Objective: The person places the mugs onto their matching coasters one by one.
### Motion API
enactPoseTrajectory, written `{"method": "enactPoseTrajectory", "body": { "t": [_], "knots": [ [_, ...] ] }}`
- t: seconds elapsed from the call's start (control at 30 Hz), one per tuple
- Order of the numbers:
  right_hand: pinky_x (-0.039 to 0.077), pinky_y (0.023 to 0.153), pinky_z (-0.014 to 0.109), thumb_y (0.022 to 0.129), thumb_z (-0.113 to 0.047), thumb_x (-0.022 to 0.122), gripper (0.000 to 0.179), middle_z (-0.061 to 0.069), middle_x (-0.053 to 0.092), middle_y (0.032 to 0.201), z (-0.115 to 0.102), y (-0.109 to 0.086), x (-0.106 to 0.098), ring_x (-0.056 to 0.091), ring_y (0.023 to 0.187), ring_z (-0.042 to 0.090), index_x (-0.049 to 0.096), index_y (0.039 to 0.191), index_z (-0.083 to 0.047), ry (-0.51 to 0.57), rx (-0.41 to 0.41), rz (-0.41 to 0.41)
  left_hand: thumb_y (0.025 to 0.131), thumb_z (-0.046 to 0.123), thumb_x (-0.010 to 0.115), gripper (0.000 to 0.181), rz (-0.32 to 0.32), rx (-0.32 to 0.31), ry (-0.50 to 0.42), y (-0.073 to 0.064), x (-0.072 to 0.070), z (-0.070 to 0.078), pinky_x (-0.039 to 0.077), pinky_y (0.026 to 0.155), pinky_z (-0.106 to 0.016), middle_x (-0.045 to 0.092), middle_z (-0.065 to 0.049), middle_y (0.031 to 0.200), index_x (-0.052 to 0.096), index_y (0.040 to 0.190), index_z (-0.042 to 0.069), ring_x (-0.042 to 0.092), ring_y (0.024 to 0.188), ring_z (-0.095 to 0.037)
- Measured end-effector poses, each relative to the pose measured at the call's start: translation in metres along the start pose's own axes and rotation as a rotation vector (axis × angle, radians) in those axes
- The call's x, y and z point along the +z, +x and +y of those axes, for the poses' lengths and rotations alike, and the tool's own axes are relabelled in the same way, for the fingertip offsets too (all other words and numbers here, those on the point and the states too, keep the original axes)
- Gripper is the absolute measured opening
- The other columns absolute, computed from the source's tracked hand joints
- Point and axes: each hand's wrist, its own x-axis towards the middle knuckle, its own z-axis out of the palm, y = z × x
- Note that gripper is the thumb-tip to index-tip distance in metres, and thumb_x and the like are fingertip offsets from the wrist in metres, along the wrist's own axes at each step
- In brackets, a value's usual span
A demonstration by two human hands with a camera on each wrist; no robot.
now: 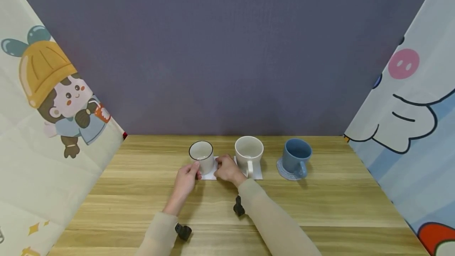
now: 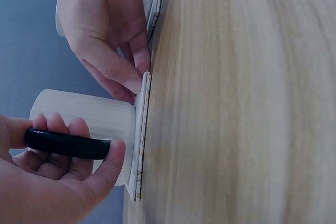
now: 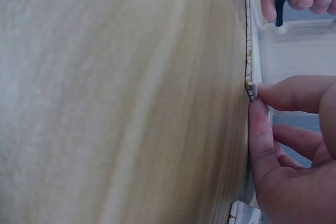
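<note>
A white mug with a dark rim [image 1: 207, 164] stands on a square white coaster [image 1: 209, 176]. My left hand [image 1: 185, 178] grips the mug's black handle [image 2: 68, 144], fingers curled through it and thumb near its lower end. On the mug's other side, my right hand [image 1: 228, 169] pinches a corner of that coaster between thumb and finger, as the right wrist view shows. Beside the right hand is a plain white mug [image 1: 245, 162], its handle facing me, on another square coaster [image 1: 258, 172].
A blue mug [image 1: 292, 163] sits on a round blue coaster [image 1: 283, 172] to the right. Behind the wooden table [image 1: 320, 216] rises a grey-purple panel [image 1: 227, 58]. Printed curtains [image 1: 21, 141] flank both sides. A small black device [image 1: 183, 232] is on each wrist.
</note>
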Motion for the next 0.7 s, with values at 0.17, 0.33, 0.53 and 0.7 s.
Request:
{"method": "enactPoseTrajectory", "body": {
  "t": [0.17,0.33,0.53,0.7],
  "knots": [
    [0.046,0.090,0.034,0.068,0.001,0.079,0.054,0.013,0.059,0.105,0.0005,-0.0002,-0.0007,0.053,0.102,0.022,0.068,0.121,0.007,-0.011,-0.001,0.000,0.106,0.026,0.054,0.041,-0.006,0.003,-0.007,-0.0005,0.0017,0.0000,0.041,0.067,-0.028,0.061,-0.006,0.069,0.061,0.077,-0.004,0.052,0.069,-0.019],
    [0.046,0.089,0.035,0.070,0.001,0.079,0.054,0.014,0.059,0.106,0.0003,0.0000,-0.0020,0.052,0.102,0.022,0.068,0.123,0.006,-0.014,0.001,-0.001,0.106,0.027,0.054,0.042,-0.004,0.009,-0.015,-0.0004,0.0036,0.0011,0.041,0.067,-0.028,0.060,-0.005,0.069,0.061,0.076,-0.002,0.053,0.070,-0.021],
    [0.046,0.089,0.035,0.069,0.003,0.077,0.049,0.016,0.058,0.106,-0.0006,-0.0019,-0.0015,0.052,0.102,0.024,0.069,0.117,0.007,-0.007,-0.012,0.011,0.106,0.028,0.054,0.042,-0.006,-0.004,-0.008,-0.0004,0.0044,0.0015,0.041,0.067,-0.029,0.061,-0.007,0.069,0.061,0.078,-0.002,0.054,0.071,-0.024],
    [0.046,0.090,0.036,0.071,0.004,0.075,0.032,0.016,0.055,0.105,-0.0027,-0.0052,0.0025,0.052,0.103,0.026,0.069,0.102,0.007,-0.022,-0.038,0.023,0.106,0.031,0.055,0.044,-0.002,-0.020,-0.005,-0.0013,0.0027,0.0008,0.041,0.065,-0.029,0.061,-0.007,0.070,0.061,0.078,-0.002,0.053,0.070,-0.021]
  ]
}}
